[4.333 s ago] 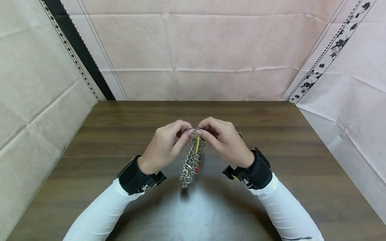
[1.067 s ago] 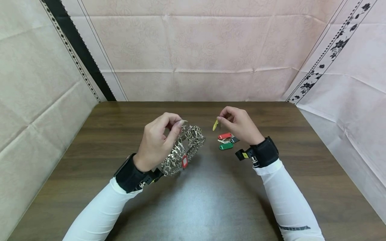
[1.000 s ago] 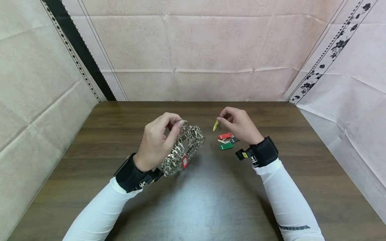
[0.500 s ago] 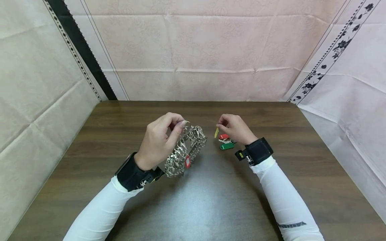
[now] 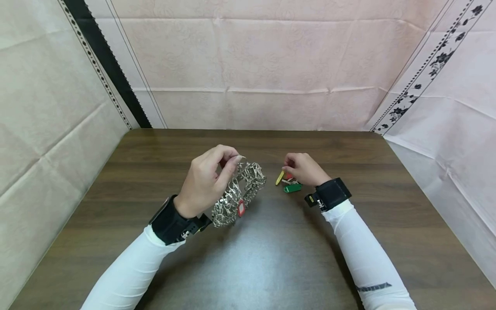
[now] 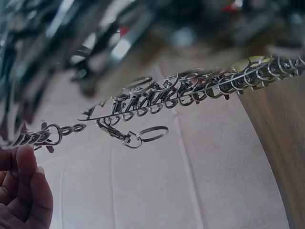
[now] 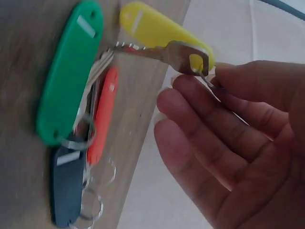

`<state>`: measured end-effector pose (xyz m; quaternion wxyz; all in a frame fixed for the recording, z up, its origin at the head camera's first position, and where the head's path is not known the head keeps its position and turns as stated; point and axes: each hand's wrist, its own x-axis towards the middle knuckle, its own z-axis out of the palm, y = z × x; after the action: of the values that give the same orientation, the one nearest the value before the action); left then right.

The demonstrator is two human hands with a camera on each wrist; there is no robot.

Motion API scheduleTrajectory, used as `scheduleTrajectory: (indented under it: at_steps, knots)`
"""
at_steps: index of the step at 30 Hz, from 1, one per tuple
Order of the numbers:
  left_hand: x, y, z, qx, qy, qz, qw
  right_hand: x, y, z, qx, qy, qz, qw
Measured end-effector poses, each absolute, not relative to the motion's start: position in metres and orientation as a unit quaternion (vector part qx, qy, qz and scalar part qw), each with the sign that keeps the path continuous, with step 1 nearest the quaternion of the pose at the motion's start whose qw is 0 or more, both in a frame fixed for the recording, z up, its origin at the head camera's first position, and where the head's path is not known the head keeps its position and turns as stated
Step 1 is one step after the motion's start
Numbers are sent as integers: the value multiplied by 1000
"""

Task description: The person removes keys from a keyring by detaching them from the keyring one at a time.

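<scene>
My left hand (image 5: 209,178) pinches the top of a thin wire loop strung with many metal swivel clasps (image 5: 253,178), each carrying a split ring. The bunch hangs over the table, with a red-edged tag (image 5: 241,208) among the clasps. The left wrist view shows clasps (image 6: 128,138) along the wire and fingers (image 6: 31,186) at its left end. My right hand (image 5: 306,170) pinches a small ring between thumb and forefinger. On that ring hang a key (image 7: 181,57) and a yellow key tag (image 7: 157,28), close over other tagged keys.
Beneath my right hand lie a green key tag (image 7: 66,76), a red key tag (image 7: 102,119) and a black key tag (image 7: 66,186), with keys and rings. They rest on a brown wooden table (image 5: 248,267). Pale cloth walls (image 5: 252,60) stand around it.
Both hands were together at the clasp bunch; the right hand then moved right with the yellow-tagged key and has since lowered toward the pile. The left hand keeps holding the loop, nearly still.
</scene>
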<state>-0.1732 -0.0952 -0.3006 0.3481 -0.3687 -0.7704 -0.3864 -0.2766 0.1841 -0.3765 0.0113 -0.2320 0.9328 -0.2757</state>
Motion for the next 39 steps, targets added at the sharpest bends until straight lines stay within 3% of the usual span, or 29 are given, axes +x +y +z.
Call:
scheduleTrajectory:
  at_steps: [25, 32, 39]
  knots:
    - [-175, -94, -303, -370, -772, -379, 350, -287, 199, -394, -172, 969, -165, 70]
    - [-175, -94, -303, -371, -771, -381, 351, -274, 186, -375, -193, 968, -157, 9]
    - [-176, -95, -302, -366, -772, -382, 352, -236, 159, -332, -258, 950, -161, -66]
